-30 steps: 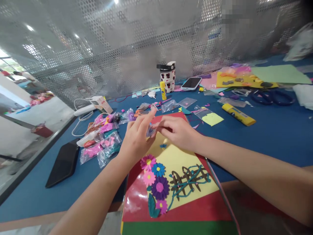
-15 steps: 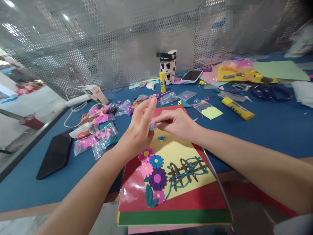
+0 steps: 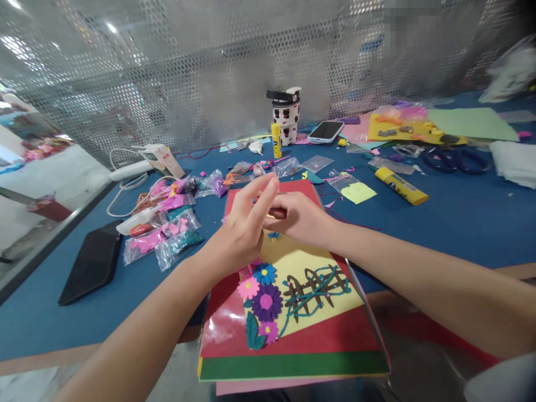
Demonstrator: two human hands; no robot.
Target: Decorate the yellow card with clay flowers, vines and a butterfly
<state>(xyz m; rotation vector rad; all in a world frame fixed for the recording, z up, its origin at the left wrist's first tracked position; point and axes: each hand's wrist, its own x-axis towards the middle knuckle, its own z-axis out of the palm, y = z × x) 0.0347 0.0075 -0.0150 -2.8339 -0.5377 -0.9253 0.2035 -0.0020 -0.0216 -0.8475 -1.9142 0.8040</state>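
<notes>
Both hands meet over the top of a pale yellow card [image 3: 312, 254] bearing modelled clay flowers [image 3: 267, 301] and a brown fence [image 3: 315, 287] with teal vines. My left hand [image 3: 247, 226] is closed, fingers bent and pressed together, tips pointing up. Against it, my right hand [image 3: 300, 218] curls its fingers inward in a pinch. Whatever lies between them is hidden by the fingers. A small blue flower [image 3: 274, 236] on the card shows just under the hands. Beneath the card is a red sheet [image 3: 318, 363] in a clear sleeve, on top of a green-edged stack.
Bags of coloured clay [image 3: 180, 245] and a black phone [image 3: 92, 262] lie left. Behind stand a glue stick [image 3: 276, 140] and a patterned tumbler [image 3: 288, 117], near another phone [image 3: 325, 132]. Rightward are a yellow tube [image 3: 402, 186], scissors [image 3: 456, 160] and a white cloth [image 3: 513, 162].
My hands have drawn closer, the right now overlapping behind the left fingers. Clear plastic seen between them earlier is now hidden. The view has shifted slightly.
</notes>
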